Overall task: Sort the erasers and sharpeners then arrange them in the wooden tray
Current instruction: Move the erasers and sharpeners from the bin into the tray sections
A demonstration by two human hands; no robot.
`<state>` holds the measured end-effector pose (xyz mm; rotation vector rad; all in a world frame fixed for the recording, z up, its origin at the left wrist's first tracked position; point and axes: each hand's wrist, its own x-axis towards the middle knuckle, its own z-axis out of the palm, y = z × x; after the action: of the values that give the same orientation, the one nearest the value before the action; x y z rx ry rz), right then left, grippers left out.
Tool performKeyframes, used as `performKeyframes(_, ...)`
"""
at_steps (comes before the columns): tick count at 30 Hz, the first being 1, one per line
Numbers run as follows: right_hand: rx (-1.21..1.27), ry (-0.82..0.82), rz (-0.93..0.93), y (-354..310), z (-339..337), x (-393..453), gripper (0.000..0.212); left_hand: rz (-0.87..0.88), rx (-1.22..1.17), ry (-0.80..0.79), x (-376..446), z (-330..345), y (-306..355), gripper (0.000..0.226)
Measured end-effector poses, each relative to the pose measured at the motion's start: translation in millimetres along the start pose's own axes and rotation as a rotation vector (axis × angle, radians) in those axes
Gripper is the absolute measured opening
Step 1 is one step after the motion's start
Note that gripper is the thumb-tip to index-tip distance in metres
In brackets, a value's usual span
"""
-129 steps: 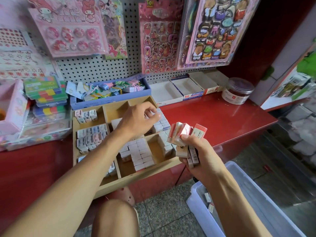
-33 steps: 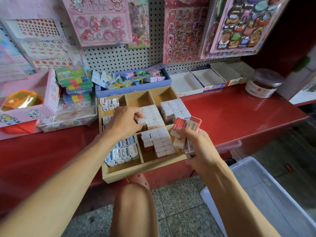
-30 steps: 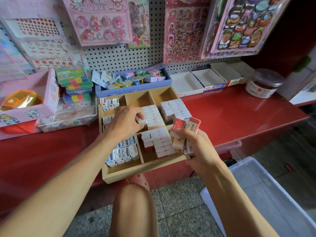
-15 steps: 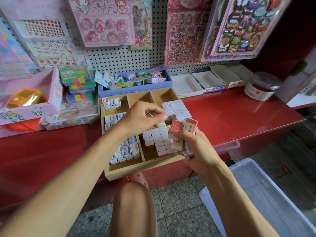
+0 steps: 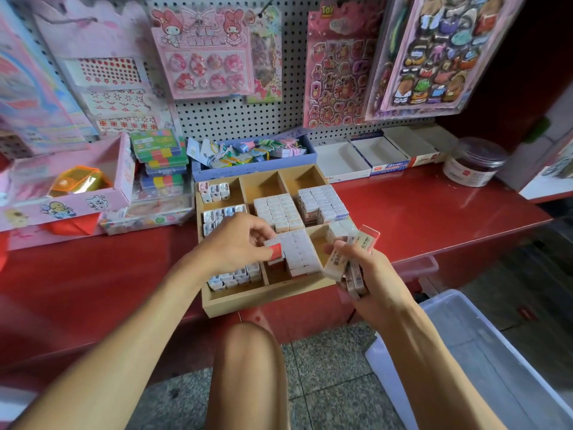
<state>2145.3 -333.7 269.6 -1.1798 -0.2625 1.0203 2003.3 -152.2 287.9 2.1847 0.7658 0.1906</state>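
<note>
Left hand (image 5: 238, 243) pinches red-banded eraser (image 5: 274, 251) over front-middle compartment of tray (image 5: 266, 297). Right hand (image 5: 369, 274) grips bundle of erasers (image 5: 350, 262) just past tray's front right corner. Tray sits at desk (image 5: 434, 212) front edge: sharpeners (image 5: 214, 191) fill left compartments, stacked white erasers (image 5: 322, 201) fill middle and right.

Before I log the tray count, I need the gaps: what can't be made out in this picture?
Head view only:
- Sharpeners in the tray's left column: partly hidden by the left hand.
- Erasers in the right hand: fingers cover them, count unclear.
- Eraser labels: too small to read.
- Bin: cut off by the frame edge.
</note>
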Motion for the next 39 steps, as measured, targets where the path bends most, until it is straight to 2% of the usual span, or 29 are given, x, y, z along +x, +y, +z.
performKeyframes(4,0.001,0.015,0.026,1.5,-1.0,-9.6,0.037,0.016,0.097,0.073,-4.2,9.4,2.8,0.011)
performKeyframes(7,-0.003,0.010,0.038,1.8,-2.9,-14.4,0.037,0.024,0.147,0.053,-2.3,9.4,10.6,0.013)
performKeyframes(10,-0.021,0.031,0.036,1.2,-6.5,-15.0,0.052,0.016,0.182,0.022,0.3,10.2,10.1,0.014)
performKeyframes(15,-0.006,0.030,0.045,2.2,-7.7,-14.0,0.062,0.069,0.333,0.013,2.3,25.3,2.9,0.019)
performKeyframes(24,0.009,0.029,0.065,2.1,-3.2,-10.9,0.046,0.116,0.414,-0.014,8.0,27.1,0.8,0.028)
performKeyframes(31,0.020,0.028,0.047,5.6,-4.4,-3.2,0.036,0.094,0.319,-0.030,11.5,24.4,-8.5,0.029)
performKeyframes(35,0.041,0.005,0.012,4.7,1.8,3.5,0.050,0.078,0.057,0.079,2.2,32.1,7.5,0.016)
performKeyframes(39,0.065,-0.044,-0.005,1.2,12.3,9.3,0.049,0.097,-0.248,0.004,-11.9,47.3,31.6,0.014)
